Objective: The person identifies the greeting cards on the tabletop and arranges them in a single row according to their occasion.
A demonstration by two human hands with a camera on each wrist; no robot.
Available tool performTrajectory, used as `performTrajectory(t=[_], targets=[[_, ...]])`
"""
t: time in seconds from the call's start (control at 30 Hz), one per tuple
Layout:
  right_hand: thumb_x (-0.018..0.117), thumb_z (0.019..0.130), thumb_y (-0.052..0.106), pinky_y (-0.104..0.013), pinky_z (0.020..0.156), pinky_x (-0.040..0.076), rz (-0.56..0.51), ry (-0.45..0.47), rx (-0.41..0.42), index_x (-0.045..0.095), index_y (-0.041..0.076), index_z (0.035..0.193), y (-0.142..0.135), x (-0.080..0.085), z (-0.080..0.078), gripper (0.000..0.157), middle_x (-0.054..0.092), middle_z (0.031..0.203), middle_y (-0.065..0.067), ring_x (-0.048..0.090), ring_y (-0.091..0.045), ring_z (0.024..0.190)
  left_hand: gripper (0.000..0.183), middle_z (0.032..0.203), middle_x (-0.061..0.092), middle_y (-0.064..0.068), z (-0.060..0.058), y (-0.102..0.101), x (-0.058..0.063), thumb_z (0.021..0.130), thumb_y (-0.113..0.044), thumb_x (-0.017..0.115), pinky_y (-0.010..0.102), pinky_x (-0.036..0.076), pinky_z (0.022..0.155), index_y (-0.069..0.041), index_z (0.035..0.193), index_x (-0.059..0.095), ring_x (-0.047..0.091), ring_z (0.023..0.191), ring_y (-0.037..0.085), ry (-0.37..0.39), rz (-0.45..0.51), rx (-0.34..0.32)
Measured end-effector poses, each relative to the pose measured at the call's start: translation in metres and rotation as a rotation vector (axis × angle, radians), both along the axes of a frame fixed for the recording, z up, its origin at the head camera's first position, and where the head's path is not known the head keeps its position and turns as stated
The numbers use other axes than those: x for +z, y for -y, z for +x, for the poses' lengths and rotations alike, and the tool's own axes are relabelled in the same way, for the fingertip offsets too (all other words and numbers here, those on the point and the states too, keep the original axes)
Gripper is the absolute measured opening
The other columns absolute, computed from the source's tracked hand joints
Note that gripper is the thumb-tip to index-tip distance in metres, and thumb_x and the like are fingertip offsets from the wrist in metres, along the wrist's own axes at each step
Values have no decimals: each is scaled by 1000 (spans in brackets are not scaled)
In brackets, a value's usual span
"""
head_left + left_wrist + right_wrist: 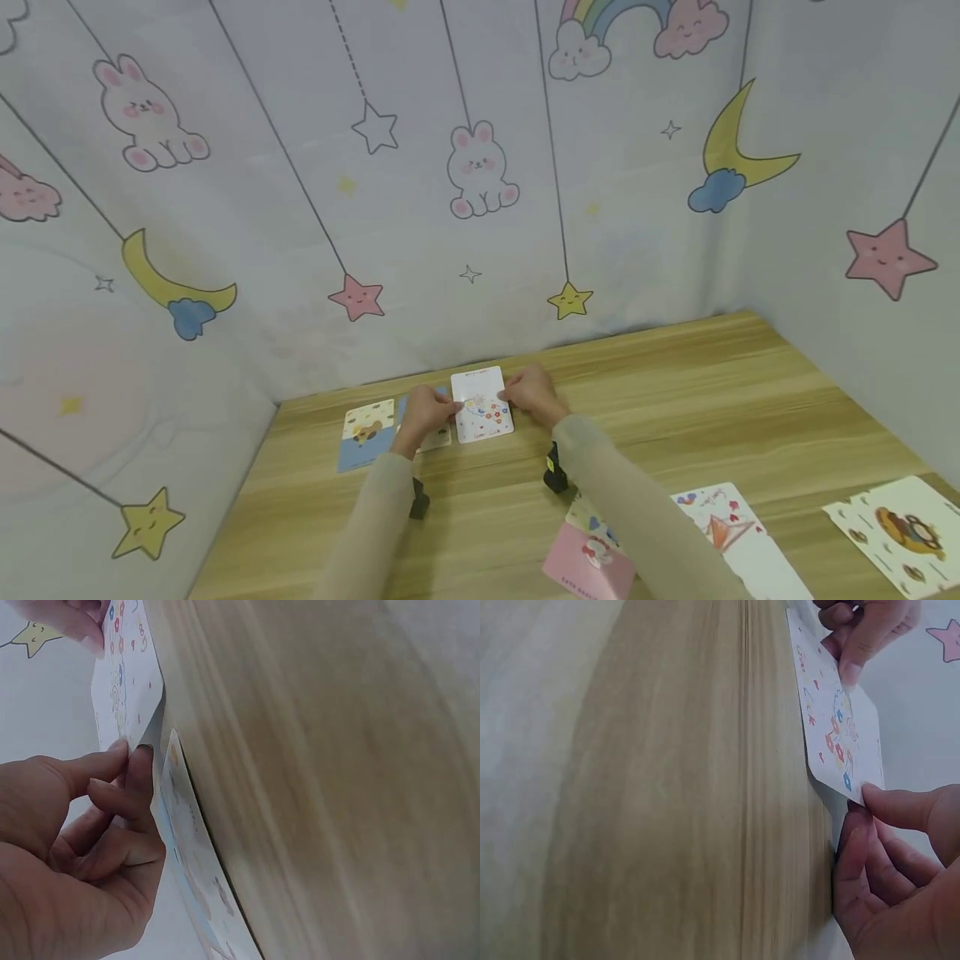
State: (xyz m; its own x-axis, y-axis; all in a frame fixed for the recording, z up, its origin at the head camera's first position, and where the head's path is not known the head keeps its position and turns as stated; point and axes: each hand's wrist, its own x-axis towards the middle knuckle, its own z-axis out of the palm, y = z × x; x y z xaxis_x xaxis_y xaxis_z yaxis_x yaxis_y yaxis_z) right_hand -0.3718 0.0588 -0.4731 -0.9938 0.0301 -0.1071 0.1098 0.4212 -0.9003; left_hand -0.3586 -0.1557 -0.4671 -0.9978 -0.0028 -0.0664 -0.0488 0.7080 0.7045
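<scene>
A white card with small coloured flowers and lettering lies between my two hands near the back of the table. My left hand pinches its left edge between thumb and fingertips. On the opposite edge, my right hand pinches the card the same way. In the left wrist view the white card is tilted a little, its near corner just over the wood. The right wrist view has the card with both thumbs on top. Partly behind my left hand lies a blue and cream card.
A cream and blue card with a dog picture lies at the far left. Nearer me are a pink card, a white card with a red drawing and a cream card. A patterned curtain hangs behind the table.
</scene>
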Motion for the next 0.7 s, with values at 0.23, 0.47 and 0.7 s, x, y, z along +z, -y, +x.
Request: performTrajectory(t=[0.23,0.47,0.7], targets=[[84,85,13,-25,53,31,167,19,-3,78,4,75,5,2,-3,16,54,60,5,43,-12,58,36,56,63,1,-5,-10,1,92,-18,80,24,38,50,-4,61,71,45,53,12,-11,-104,49],[86,82,14,-26,56,34,189,27,-12,80,4,79,7,4,-3,12,62,66,4,45,-13,62,47,60,43,-2,-10,-16,3,88,-17,85,29,36,53,-13,60,47,40,58,15,13,-152,134],[86,81,15,-25,51,28,231,49,-18,74,7,68,12,1,-4,20,50,55,7,40,-11,55,35,71,47,2,-6,-17,6,88,-17,85,29,40,56,-9,73,54,46,65,17,33,-209,156]])
